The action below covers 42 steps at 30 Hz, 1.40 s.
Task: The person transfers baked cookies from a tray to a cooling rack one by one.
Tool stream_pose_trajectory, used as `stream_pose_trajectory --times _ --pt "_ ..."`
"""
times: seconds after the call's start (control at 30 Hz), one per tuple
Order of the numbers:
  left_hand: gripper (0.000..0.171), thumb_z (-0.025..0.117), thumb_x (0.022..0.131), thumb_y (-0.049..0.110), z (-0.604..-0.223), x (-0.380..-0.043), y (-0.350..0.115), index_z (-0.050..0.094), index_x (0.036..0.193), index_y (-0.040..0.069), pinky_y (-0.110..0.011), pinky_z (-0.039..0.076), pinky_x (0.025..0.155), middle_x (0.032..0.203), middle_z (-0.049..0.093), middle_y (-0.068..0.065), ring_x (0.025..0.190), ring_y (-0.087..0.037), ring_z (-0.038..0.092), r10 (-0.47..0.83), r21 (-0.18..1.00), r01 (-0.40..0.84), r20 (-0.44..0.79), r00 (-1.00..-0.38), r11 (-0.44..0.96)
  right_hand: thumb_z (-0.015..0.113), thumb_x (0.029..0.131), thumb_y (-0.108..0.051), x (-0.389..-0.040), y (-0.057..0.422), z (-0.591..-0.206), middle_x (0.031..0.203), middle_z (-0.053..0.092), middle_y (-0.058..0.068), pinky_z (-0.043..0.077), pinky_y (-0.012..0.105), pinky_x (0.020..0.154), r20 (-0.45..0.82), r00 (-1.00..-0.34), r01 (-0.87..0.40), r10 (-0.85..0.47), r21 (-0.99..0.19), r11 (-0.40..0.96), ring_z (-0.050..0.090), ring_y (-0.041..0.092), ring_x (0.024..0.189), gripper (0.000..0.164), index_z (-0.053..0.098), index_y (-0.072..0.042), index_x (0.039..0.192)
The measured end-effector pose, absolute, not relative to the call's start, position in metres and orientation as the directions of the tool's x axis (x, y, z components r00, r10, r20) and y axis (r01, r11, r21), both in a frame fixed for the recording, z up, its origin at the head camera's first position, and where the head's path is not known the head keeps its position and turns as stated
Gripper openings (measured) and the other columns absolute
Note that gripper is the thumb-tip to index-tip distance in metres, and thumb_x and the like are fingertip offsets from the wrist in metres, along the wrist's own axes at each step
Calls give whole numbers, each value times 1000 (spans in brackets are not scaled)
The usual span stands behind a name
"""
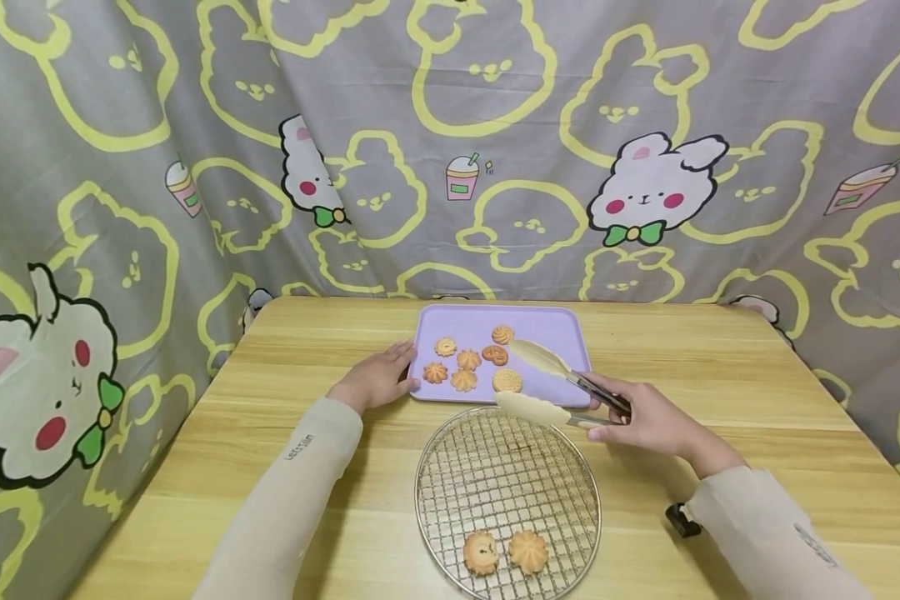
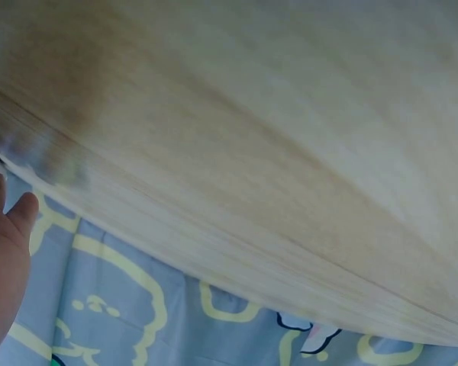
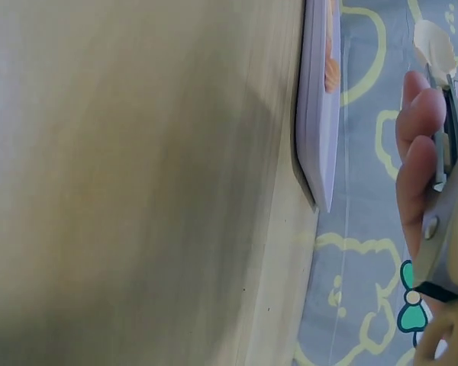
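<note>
As right hand (image 1: 648, 419) grips tongs (image 1: 543, 358) (metal-armed, pale-tipped) | left hand (image 1: 377, 378), fingers uncurled, touches rectangular tray (image 1: 543, 321)

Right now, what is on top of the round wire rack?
A round cookie and a flower-shaped cookie, on the near side of the rack. The tongs hide part of its far rim.

Head cam: on near side, high, faces forward and down; widest view. Covers table (image 1: 195, 500), tray (image 1: 540, 321), rack (image 1: 510, 475), left hand (image 1: 378, 379), right hand (image 1: 648, 417), curtain (image 1: 397, 250) on far side.
Left wrist cam: close to table, rolled near upside down; left hand cut off at left frame edge.
Right wrist cam: low, close, rolled sideways; sees tray edge-on, right hand at right frame edge.
Head and right wrist share tray, tongs (image 1: 543, 358). All three share table, curtain.
</note>
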<state>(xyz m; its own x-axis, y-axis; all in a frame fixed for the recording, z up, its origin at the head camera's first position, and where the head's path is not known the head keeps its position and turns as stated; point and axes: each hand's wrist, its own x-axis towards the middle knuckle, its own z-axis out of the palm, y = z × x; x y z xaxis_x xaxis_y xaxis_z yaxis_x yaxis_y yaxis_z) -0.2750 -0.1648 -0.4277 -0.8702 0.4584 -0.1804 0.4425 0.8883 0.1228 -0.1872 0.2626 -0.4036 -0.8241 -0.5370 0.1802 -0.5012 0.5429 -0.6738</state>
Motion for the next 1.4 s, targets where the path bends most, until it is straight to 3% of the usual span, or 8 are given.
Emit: stream_pose_trajectory --times 0.17,0.33,0.57,0.83,0.9,0.97,1.13,1.4 --pt "72 40 99 49 -427 -274 -164 18 152 6 -40 17 115 158 12 -7 144 -25 12 463 132 445 -179 -868 886 80 78 -32 -193 264 -406 65 50 -4 40 25 47 144 -860 -451 -490 -662 598 45 8 53 84 38 -1 145" --pt "72 41 99 49 -426 -274 -164 18 152 6 -39 17 115 158 12 -7 144 -25 12 461 132 444 -176 -870 886 79 78 -36 -199 263 -407 67 49 -3 40 25 47 135 -882 -422 -452 -655 627 44 9 54 86 38 -1 145" --pt "72 40 99 49 -426 -274 -164 19 152 6 -39 17 115 158 12 -7 143 -25 12 460 124 444 -173 -871 888 77 79 -39 -202 259 -403 86 57 -2 41 25 50 121 -903 -392 -412 -626 674 45 10 56 86 38 -1 145" --pt "72 40 99 50 -425 -274 -164 18 152 6 -38 16 116 159 11 -7 144 -24 11 458 117 443 -177 -871 889 74 78 -49 -205 255 -402 95 60 2 40 26 48 76 -923 -341 -378 -617 709 41 9 51 91 36 -1 146" --pt "72 40 99 50 -426 -275 -164 18 152 6 -39 16 116 158 11 -7 144 -24 11 460 118 446 -178 -870 887 74 78 -50 -205 255 -402 92 59 2 39 26 46 62 -926 -328 -373 -623 710 39 8 48 92 35 -1 146" --pt "73 40 99 50 -427 -275 -164 18 152 6 -39 16 116 159 10 -7 144 -24 10 460 121 445 -181 -869 887 74 78 -50 -205 254 -402 77 55 -1 38 26 44 50 -928 -318 -370 -625 713 36 7 45 93 35 -1 146" --pt "73 39 99 51 -427 -275 -164 16 153 7 -39 15 116 159 9 -7 144 -24 9 456 121 441 -191 -869 890 75 78 -49 -207 254 -403 53 31 -9 36 26 41 24 -931 -303 -363 -602 739 32 6 42 93 34 -2 147" --pt "73 40 99 50 -428 -274 -164 17 153 6 -40 16 116 159 9 -7 144 -24 10 456 118 441 -192 -869 890 74 77 -51 -211 253 -404 49 29 -10 36 27 41 -14 -932 -292 -361 -561 775 33 6 40 93 37 0 145"
